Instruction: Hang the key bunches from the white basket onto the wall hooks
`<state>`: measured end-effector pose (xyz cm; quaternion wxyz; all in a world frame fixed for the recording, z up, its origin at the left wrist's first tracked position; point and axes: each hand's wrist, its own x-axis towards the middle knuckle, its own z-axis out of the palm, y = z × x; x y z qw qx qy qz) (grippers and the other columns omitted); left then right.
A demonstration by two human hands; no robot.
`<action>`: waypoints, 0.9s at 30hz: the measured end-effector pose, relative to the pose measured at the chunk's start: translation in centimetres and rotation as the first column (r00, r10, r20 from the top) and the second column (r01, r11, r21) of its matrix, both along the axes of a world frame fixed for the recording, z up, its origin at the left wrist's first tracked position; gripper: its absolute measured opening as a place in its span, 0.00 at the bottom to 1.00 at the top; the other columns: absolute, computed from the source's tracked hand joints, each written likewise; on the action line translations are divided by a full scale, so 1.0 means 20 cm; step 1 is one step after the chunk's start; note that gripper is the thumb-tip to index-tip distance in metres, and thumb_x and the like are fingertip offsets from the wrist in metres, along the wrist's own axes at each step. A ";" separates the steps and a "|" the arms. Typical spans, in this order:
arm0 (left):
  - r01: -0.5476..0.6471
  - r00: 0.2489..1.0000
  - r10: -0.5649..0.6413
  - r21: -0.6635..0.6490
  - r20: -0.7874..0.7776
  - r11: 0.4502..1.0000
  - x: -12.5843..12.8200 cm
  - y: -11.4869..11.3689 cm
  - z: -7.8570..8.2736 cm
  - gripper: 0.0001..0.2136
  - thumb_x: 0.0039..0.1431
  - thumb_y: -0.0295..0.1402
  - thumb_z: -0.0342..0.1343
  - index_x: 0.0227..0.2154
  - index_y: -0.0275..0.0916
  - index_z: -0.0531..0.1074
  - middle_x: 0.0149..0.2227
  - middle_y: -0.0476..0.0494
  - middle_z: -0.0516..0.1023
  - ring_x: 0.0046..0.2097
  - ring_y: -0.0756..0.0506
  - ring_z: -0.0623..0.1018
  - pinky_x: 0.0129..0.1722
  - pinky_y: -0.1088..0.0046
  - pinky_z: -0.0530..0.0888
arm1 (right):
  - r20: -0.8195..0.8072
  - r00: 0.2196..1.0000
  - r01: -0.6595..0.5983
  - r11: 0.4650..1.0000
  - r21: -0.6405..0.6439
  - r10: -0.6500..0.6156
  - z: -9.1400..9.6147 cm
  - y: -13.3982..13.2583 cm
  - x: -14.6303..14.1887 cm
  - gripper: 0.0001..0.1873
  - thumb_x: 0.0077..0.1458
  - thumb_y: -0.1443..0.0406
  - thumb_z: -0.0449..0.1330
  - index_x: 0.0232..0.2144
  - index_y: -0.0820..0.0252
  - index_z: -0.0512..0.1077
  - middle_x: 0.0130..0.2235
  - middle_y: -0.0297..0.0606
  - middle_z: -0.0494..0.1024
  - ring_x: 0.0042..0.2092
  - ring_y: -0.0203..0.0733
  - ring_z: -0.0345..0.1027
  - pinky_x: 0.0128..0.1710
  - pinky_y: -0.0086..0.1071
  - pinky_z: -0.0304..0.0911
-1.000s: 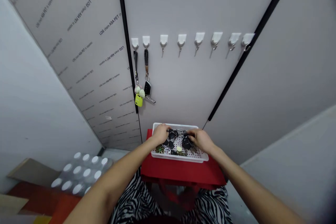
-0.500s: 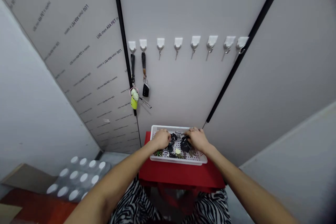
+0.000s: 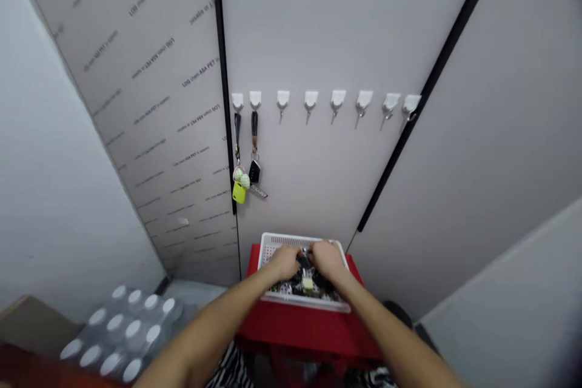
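Note:
A white plastic basket (image 3: 305, 302) holds a jumble of keychains (image 3: 296, 284) with black fobs, metal rings and a pale yellow tag (image 3: 308, 283). Inside it, my left hand (image 3: 285, 262) is closed with its fingers curled at the dark items. Close beside it, my right hand (image 3: 325, 257) is closed too. Between my fingertips shows a black keychain (image 3: 304, 260) with a bit of shiny metal, which both hands seem to pinch. My fingers hide most of it.
Several white adhesive hooks (image 3: 311, 99) run in a row across the grey wall. From the two leftmost hang a keychain with a lime-green tag (image 3: 239, 193) and a black car key (image 3: 254, 171). The basket stands on a red stool (image 3: 309, 330). White-capped bottles (image 3: 116, 330) stand lower left.
My right hand has moved left, toward my left hand, and the two are now close together over the basket. The camera view has tilted up slightly, so the wall and basket sit lower.

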<state>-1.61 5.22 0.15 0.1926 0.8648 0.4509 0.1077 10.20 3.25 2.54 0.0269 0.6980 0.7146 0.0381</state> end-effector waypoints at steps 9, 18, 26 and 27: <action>-0.116 0.957 0.142 -0.117 0.252 0.986 -0.06 0.01 -0.01 0.16 0.38 0.24 0.43 0.33 0.36 0.66 0.35 0.44 0.70 0.38 0.47 0.67 0.38 0.74 0.62 | -0.280 0.957 -0.039 0.988 0.152 0.081 -0.02 0.01 0.07 0.12 0.44 0.67 0.43 0.21 0.59 0.66 0.24 0.39 0.72 0.28 0.39 0.65 0.27 0.28 0.52; -0.049 0.689 0.186 -0.210 0.700 0.976 0.01 0.03 0.13 0.10 0.42 0.31 0.45 0.25 0.32 0.68 0.24 0.49 0.70 0.29 0.51 0.66 0.29 0.78 0.63 | -0.825 0.506 -0.001 0.956 0.293 0.253 0.22 0.07 -0.03 0.06 0.38 0.64 0.47 0.17 0.61 0.58 0.19 0.31 0.65 0.24 0.34 0.59 0.25 0.26 0.55; -0.151 0.534 0.165 -0.098 0.829 0.984 -0.08 0.14 0.48 0.10 0.43 0.32 0.44 0.21 0.31 0.68 0.19 0.49 0.67 0.24 0.53 0.65 0.25 0.80 0.62 | -0.928 0.099 0.052 0.930 0.364 0.358 0.53 0.18 -0.18 0.09 0.33 0.63 0.53 0.22 0.61 0.60 0.20 0.30 0.67 0.24 0.32 0.61 0.27 0.26 0.56; -0.183 0.538 0.153 -0.063 0.829 0.981 -0.10 0.16 0.54 0.10 0.43 0.32 0.44 0.22 0.31 0.68 0.20 0.49 0.68 0.24 0.53 0.65 0.25 0.80 0.62 | -0.924 0.072 0.059 0.923 0.379 0.375 0.58 0.20 -0.20 0.10 0.32 0.64 0.54 0.23 0.62 0.60 0.20 0.30 0.67 0.24 0.32 0.61 0.27 0.26 0.56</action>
